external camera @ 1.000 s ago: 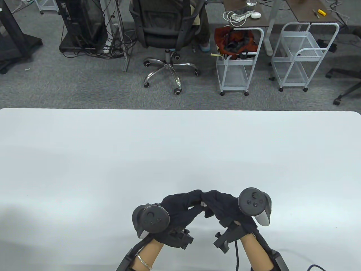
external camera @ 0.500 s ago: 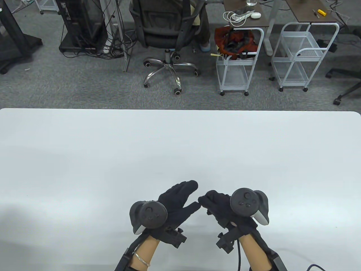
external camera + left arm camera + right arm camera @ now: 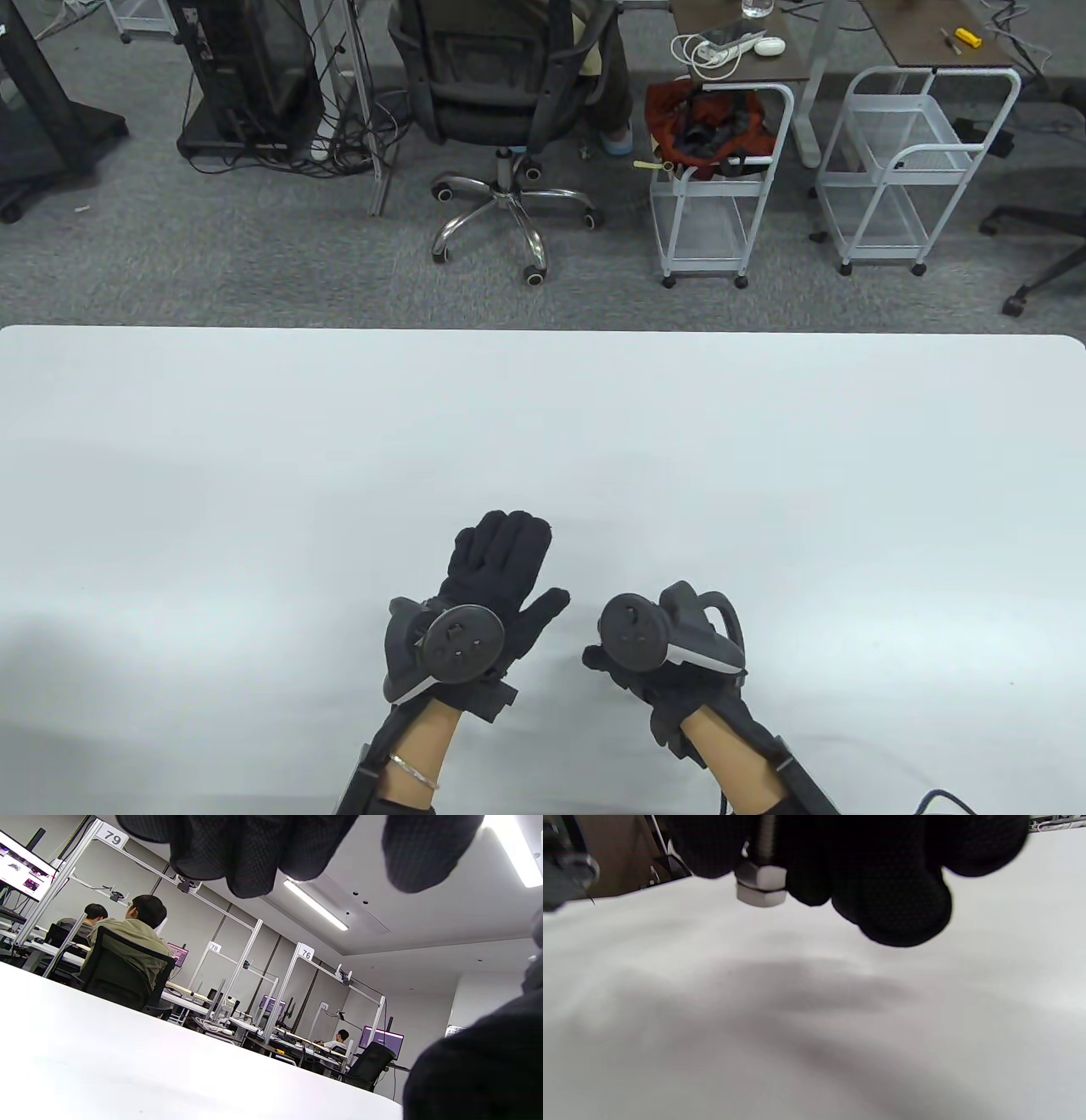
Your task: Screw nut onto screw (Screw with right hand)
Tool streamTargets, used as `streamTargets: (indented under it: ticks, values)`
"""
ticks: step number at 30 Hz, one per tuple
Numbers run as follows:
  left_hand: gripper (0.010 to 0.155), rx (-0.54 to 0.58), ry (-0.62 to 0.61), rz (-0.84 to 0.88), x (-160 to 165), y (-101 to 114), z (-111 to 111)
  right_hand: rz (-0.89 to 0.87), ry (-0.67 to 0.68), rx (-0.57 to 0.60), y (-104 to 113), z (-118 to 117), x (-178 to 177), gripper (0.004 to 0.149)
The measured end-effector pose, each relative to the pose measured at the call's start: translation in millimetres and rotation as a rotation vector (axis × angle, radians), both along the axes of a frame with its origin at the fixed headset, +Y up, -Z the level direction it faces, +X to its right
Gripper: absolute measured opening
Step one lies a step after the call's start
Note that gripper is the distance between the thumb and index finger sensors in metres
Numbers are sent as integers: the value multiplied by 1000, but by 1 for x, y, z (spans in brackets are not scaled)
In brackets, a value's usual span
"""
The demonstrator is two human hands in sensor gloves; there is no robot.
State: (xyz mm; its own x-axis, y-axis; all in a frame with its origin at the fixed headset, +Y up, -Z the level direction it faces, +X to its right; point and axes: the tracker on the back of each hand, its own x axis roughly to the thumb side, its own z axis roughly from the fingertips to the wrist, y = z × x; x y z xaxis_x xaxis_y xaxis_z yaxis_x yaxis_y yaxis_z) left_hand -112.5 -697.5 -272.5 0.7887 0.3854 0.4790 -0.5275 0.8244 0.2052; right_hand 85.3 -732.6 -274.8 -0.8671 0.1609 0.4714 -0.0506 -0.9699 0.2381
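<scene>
My right hand is closed, with its tracker on top, low over the white table. In the right wrist view its fingers grip a metal screw that points down, with two stacked hex pieces, the nut and head, at its lower end just above the table. Which piece is the nut I cannot tell. My left hand lies open and empty, fingers stretched out away from me. Its fingertips hang in at the top of the left wrist view. The screw is hidden in the table view.
The table's far edge borders a carpeted floor with an office chair and two white wire carts. People sit at desks beyond the table in the left wrist view.
The hands were touching at the fingertips and have parted. My left hand let go, opened and stretched flat. My right hand turned and drew back toward me with the screw.
</scene>
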Motion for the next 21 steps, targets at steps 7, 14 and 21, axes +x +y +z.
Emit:
streamTargets:
  ticks: [7, 14, 21]
  values:
    - [70, -5, 2, -7, 0, 1, 0, 241, 49, 43, -18, 5, -17, 46]
    - [70, -5, -2, -10, 1, 1, 0, 243, 52, 64, -15, 7, -17, 59]
    - [70, 4, -10, -2, 1, 1, 0, -127, 36, 266, 19, 5, 10, 71]
